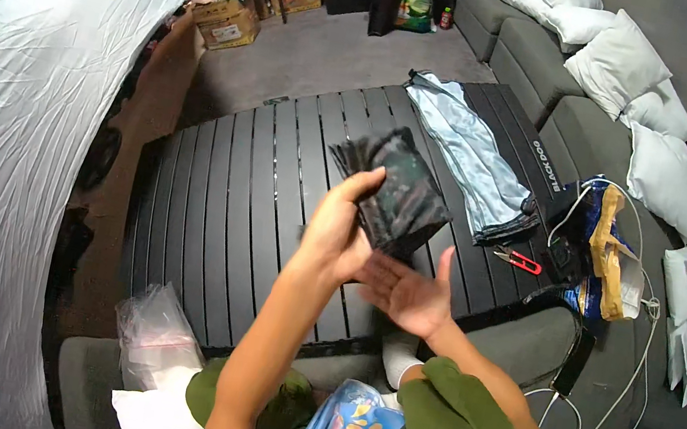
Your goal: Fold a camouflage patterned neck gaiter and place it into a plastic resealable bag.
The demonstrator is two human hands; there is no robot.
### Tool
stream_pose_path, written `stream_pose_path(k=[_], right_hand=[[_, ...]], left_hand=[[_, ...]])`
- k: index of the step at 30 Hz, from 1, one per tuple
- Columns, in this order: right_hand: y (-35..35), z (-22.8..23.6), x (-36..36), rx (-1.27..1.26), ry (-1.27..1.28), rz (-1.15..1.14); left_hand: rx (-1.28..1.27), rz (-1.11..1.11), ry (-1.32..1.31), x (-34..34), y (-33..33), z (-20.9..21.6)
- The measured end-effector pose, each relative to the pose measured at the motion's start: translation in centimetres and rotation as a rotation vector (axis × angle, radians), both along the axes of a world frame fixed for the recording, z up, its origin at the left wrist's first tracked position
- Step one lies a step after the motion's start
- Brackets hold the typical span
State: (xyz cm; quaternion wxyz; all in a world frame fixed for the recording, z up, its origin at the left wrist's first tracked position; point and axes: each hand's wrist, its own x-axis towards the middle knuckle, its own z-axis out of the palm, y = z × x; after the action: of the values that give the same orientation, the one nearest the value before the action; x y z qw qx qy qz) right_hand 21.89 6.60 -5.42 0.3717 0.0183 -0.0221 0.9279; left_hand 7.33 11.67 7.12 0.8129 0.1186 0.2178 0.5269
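A folded bundle of dark camouflage-patterned fabric (404, 196) is held up over the black slatted table (229, 185). My left hand (332, 229) grips its near left side, thumb on top and the other fingers hidden beneath. Just below and to the right, my right hand (413, 300) is open, with fingers stretched out and the thumb raised. Its fingertips come near the bundle's lower edge; whether they touch it I cannot tell. Light blue fabric (473, 159) lies in a long folded stack on the table's right side. Near its close end lie red-handled snips (519, 260).
At the table's right edge stands a blue and yellow bag (612, 253) with white cables (644, 359) around it. A grey sofa (527, 59) with white pillows (618, 65) runs along the right. Clear plastic bags (156, 338) lie near left; a cardboard box (228, 24) stands far left.
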Motion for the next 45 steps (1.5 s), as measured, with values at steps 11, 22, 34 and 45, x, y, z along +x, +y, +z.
stream_pose_path(k=[11, 22, 34, 45], right_hand=[[4.7, 1.2, 7.3, -0.004, -0.060, -0.568], [2.2, -8.1, 6.3, -0.293, -0.400, -0.429], [3.8, -8.9, 8.6, -0.246, -0.701, -0.337], [4.8, -10.9, 10.5, -0.219, -0.790, -0.396]], left_hand=[[0.049, 0.031, 0.096, -11.2, -5.1, -0.4], [-0.388, -0.100, 0.793, -22.7, -8.2, -17.2], [-0.457, -0.017, 1.205, -25.6, -9.2, -15.9], [-0.245, -0.009, 1.597, -25.8, -8.3, -18.8]])
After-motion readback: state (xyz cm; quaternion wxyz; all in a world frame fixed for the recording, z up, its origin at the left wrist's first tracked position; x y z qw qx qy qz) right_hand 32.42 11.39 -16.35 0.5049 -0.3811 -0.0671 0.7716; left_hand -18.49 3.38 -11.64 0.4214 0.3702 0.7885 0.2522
